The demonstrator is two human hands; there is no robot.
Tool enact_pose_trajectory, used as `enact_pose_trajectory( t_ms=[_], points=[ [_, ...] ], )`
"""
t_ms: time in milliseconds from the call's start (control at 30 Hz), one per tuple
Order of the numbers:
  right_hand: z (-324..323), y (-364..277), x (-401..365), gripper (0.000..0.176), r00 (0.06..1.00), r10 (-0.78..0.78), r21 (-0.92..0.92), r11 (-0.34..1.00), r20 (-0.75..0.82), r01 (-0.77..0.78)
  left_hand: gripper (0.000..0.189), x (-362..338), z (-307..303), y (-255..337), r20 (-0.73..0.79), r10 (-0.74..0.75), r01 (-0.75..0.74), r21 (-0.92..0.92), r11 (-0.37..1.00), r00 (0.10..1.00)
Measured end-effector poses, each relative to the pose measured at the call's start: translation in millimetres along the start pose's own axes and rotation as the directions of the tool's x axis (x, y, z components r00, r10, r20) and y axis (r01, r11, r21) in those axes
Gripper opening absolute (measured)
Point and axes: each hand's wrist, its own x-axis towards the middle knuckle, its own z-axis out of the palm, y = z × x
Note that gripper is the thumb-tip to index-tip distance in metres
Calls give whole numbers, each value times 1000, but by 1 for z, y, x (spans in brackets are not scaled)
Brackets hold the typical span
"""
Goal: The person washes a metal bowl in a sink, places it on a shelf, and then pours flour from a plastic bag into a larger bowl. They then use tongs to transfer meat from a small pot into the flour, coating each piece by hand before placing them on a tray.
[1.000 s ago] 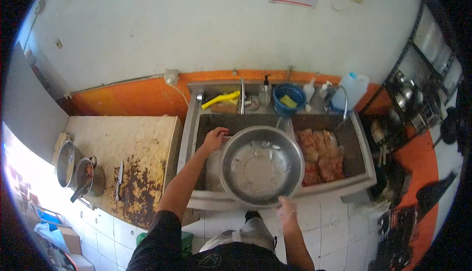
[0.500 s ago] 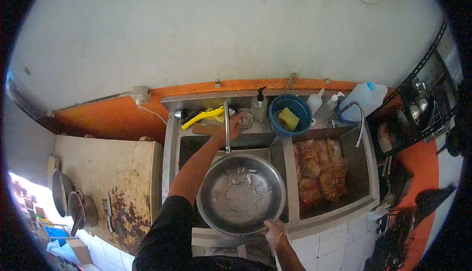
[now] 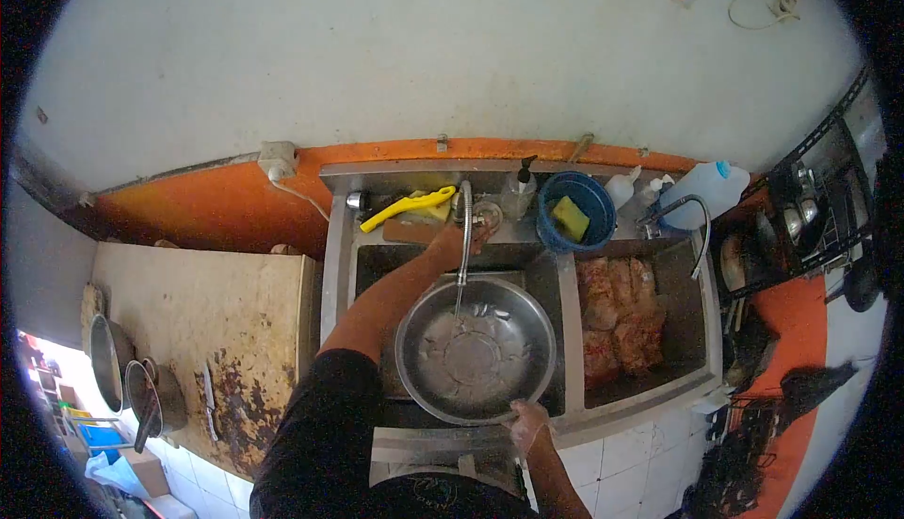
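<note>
My left hand (image 3: pixel 478 234) reaches over the sink's back ledge, its fingers closed at the base of the curved faucet (image 3: pixel 466 227); the pipe hides part of them. A round, shiny item (image 3: pixel 488 213) lies right by the fingertips. From the spout a thin stream of water runs into a wide metal basin (image 3: pixel 424 397) in the left sink bowl. A little water seems to cover the basin's bottom. At the basin's near right rim, my right hand (image 3: pixel 532 428), in what looks like a clear plastic glove, grips the edge.
Raw-looking meat (image 3: pixel 617 316) fills much of the right sink bowl. Along the ledge stand a yellow-handled tool (image 3: pixel 410 206), a pump bottle (image 3: pixel 518 197), a blue bucket (image 3: pixel 576 236) with a sponge and a large jug (image 3: pixel 706 194). A knife (image 3: pixel 209 404) and pots lie left on a worn board (image 3: pixel 207 293).
Water now flows from the faucet into the basin, where no stream showed before. My left hand stays at the faucet base and my right hand at the rim. The view has shifted slightly.
</note>
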Motion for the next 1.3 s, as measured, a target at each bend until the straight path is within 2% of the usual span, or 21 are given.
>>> enact_pose_trajectory(
  t_ms=[33, 67, 133, 167, 200, 267, 300, 333, 400, 433, 500, 533, 600, 700, 767, 833, 933, 1033, 1100, 1200, 1300],
  points=[
    [2, -2, -3, 29, 1000, 24, 86, 996, -14, -23, 53, 1, 4, 12, -104, 48, -71, -230, 971, 993],
    [3, 0, -6, 28, 998, 50, 177, 983, -25, -45, 53, 1, 10, 25, 28, 11, -23, 483, 875, 1000],
    [-20, 47, 29, 29, 994, -111, -33, 993, -8, 110, 53, -8, 33, 39, 97, -111, -53, 938, 342, 989],
    [-24, 46, 33, 29, 981, -193, -139, 971, 24, 194, 52, -7, 50, 25, -158, -109, 172, 465, 868, 981],
    [-28, 44, 35, 29, 960, -274, -239, 930, 56, 279, 47, -20, 44, 54, -240, -196, 282, 404, 870, 951],
    [-1, 12, -1, 31, 998, 26, 135, 991, -58, -18, 39, -45, 30, 116, -393, -361, 473, 241, 847, 846],
    [-3, 20, 4, 31, 998, 46, 138, 990, -54, -38, 31, -72, 48, 113, -297, -664, 526, -427, 735, 686],
    [-8, 28, 16, 31, 1000, 6, 176, 984, -15, -3, 24, -96, 64, 116, -16, -832, 370, -891, 264, 555],
    [-9, 37, 17, 32, 999, -28, 217, 976, 19, 23, 10, -115, 85, 183, 176, -911, 109, -983, -146, 373],
    [-4, 28, 15, 32, 998, 49, 90, 995, -25, -47, 10, -133, 103, 184, 177, -911, 109, -983, -147, 373],
    [1, 23, 14, 32, 992, 102, -24, 994, -81, -104, 8, -157, 137, 148, 267, -739, -186, -864, -468, 618],
    [4, 30, 14, 31, 993, 43, 96, 995, -110, -33, 8, -152, 144, 125, 268, -733, -178, -866, -468, 626],
    [0, 39, 18, 30, 988, -3, 206, 978, -153, 34, 8, -141, 159, 96, 110, -930, -348, -907, -239, 352],
    [-20, 47, 42, 31, 999, 22, 25, 999, -29, -21, 7, -125, 139, 125, 3, -948, -160, -985, -58, 319],
    [-27, 57, 59, 33, 998, -56, -141, 988, -3, 55, 10, -99, 109, 167, 91, -950, -162, -976, -144, 297],
    [-14, 33, 30, 32, 1000, -22, -85, 996, 0, 22, 14, -102, 108, 174, 186, -943, -159, -959, -235, 276],
    [-10, 23, 20, 32, 1000, 0, 22, 1000, 2, 0, 18, -150, 139, 147, 194, -907, -163, -949, -270, 374],
    [-12, 26, 27, 32, 1000, -8, 61, 998, -14, 9, 25, -155, 149, 127, 105, -749, -326, -855, -404, 654],
    [-15, 30, 32, 33, 999, -5, 46, 999, -39, 7, 32, -137, 128, 161, 227, -813, 276, -957, -85, 536],
    [-26, 50, 61, 32, 998, 55, 80, 995, -23, -53, 32, -124, 126, 188, 14, -886, 138, -989, 56, 463],
    [-47, 86, 105, 29, 951, -285, -113, 948, 117, 297, 29, -127, 133, 177, -8, -913, -16, -1000, 1, 408]
  ],
)
